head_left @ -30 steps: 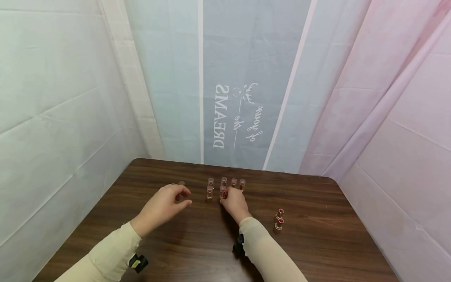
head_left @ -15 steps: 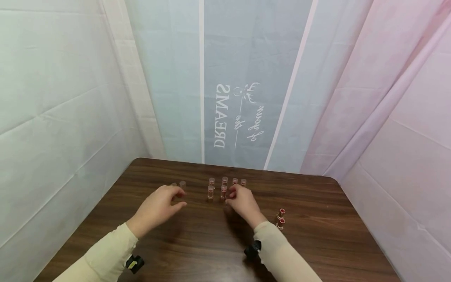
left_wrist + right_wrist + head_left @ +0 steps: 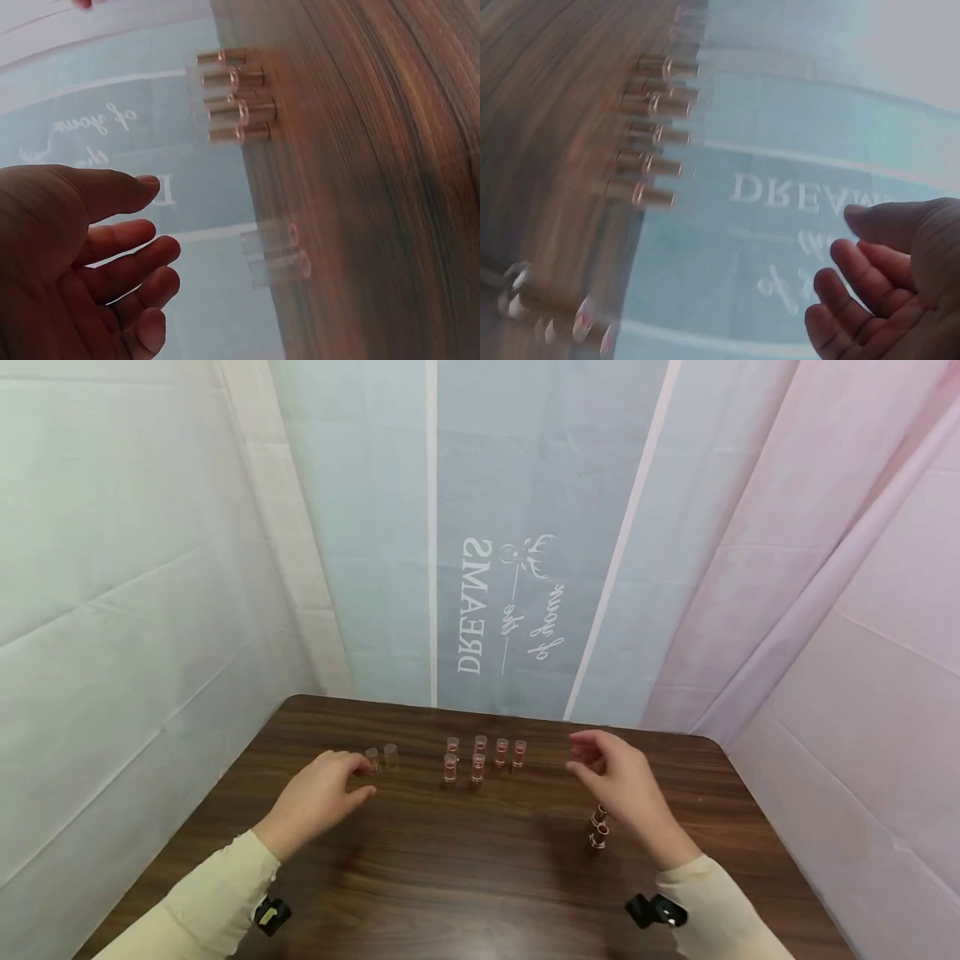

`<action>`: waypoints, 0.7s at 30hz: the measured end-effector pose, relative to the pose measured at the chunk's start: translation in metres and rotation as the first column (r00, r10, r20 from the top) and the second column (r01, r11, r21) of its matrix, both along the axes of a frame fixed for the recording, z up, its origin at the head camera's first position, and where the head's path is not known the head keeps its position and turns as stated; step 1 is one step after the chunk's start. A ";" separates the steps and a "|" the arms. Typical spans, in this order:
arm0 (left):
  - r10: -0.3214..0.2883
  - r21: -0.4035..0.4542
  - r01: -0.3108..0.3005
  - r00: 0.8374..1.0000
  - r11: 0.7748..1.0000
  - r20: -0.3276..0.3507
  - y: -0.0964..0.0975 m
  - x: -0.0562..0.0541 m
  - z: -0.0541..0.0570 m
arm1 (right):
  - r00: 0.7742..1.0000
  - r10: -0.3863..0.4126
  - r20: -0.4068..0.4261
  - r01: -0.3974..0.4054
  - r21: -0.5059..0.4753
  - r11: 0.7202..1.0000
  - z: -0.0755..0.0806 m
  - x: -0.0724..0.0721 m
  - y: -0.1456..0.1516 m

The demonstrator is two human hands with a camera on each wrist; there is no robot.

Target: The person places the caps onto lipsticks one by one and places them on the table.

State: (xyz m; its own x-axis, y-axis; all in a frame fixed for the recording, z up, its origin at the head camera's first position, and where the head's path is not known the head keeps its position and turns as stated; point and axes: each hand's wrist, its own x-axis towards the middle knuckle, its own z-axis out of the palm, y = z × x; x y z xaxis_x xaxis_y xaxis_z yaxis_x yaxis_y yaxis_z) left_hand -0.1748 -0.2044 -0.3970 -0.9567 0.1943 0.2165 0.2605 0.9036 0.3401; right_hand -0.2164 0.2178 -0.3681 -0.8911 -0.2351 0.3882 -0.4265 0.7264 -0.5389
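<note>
My left hand [image 3: 315,797] hovers at the left with its fingers loosely bent and nothing in them. Beyond its fingertips stand two clear caps [image 3: 391,755]. Over the right side hangs my right hand [image 3: 622,785], relaxed and holding nothing, above two uncapped lipsticks [image 3: 598,836] that it partly covers. Between the hands, several lipsticks with clear caps [image 3: 477,770] stand upright in a group. The left wrist view shows those capped lipsticks [image 3: 241,112] and the caps [image 3: 279,268] apart from the fingers. In the right wrist view the uncapped lipsticks [image 3: 585,319] are blurred.
A dark wood-grain table [image 3: 450,885] with rounded back corners carries everything. Pale curtains [image 3: 150,552] stand at its sides, and a grey-blue cloth with mirrored lettering [image 3: 517,485] hangs behind the back edge. Both wrists wear small black cameras [image 3: 272,915].
My right hand has left the capped lipsticks and swung right, to above the uncapped ones. My left hand has drawn slightly left and toward me, uncovering the two clear caps.
</note>
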 end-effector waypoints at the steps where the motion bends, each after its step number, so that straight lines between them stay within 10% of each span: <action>1: 0.003 0.008 -0.003 1.000 1.000 0.015 -0.002 -0.002 -0.001 | 1.000 -0.005 -0.003 0.005 -0.006 1.000 -0.001 0.003 0.008; 21: 0.076 -0.008 -0.076 0.994 0.997 0.081 -0.024 -0.073 -0.033 | 0.991 -0.079 0.110 0.082 -0.026 0.996 -0.052 0.043 0.065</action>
